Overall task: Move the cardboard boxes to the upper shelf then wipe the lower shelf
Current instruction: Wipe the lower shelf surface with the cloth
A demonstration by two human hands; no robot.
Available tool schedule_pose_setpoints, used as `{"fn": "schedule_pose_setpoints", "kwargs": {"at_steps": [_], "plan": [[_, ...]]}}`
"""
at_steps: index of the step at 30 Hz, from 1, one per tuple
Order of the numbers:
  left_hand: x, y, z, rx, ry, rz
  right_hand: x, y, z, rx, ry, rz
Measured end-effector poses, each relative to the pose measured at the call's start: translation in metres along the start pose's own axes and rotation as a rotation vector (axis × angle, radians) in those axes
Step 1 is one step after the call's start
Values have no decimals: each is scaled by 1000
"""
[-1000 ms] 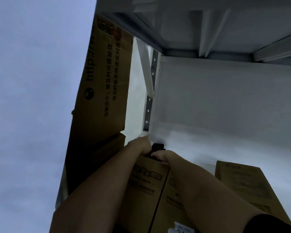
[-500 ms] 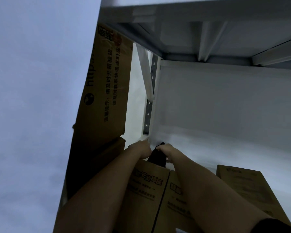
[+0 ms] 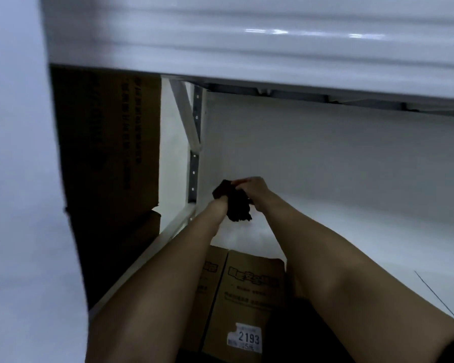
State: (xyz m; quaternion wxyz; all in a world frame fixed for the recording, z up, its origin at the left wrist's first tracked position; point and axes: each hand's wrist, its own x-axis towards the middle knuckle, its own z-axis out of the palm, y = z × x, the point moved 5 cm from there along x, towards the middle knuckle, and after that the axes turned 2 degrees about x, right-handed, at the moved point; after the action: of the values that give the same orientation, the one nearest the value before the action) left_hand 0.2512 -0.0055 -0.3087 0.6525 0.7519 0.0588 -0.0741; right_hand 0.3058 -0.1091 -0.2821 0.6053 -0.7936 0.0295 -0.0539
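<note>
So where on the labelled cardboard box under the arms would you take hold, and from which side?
The cardboard box lies flat with its near end toward the person. Probably grip its two long side edges near that end, coming from the front. Both hands are busy with the dark cloth.

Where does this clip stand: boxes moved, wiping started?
Done: not evident. Cardboard boxes lie under the forearms on what looks like the lower shelf; which level this is can't be confirmed. In hand: both hands, left and right, hold a dark cloth above the white surface. Left: wiping, probably moving those boxes.
</note>
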Motion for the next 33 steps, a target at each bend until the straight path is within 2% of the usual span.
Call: {"fn": "schedule_pose_setpoints", "kwargs": {"at_steps": [4,8,17,22,26,29,33], "plan": [[-7,-6,10,-434,-35,-105,-17,-9,-13,83,-88,-5],[-12,-4,22,-648,-49,-36,-30,-12,-25,114,-169,-4],[-32,7,61,-573,198,121,-46,-7,-80,-55,-281,-50],[-59,27,120,-554,194,171,-57,15,-137,100,-200,98],[-78,41,166,-502,156,178,-70,27,-174,318,-283,228],[-90,45,201,-471,161,172,-74,39,-210,286,-306,193],[-98,45,238,-423,135,163,-76,54,-248,122,-231,71]]}}
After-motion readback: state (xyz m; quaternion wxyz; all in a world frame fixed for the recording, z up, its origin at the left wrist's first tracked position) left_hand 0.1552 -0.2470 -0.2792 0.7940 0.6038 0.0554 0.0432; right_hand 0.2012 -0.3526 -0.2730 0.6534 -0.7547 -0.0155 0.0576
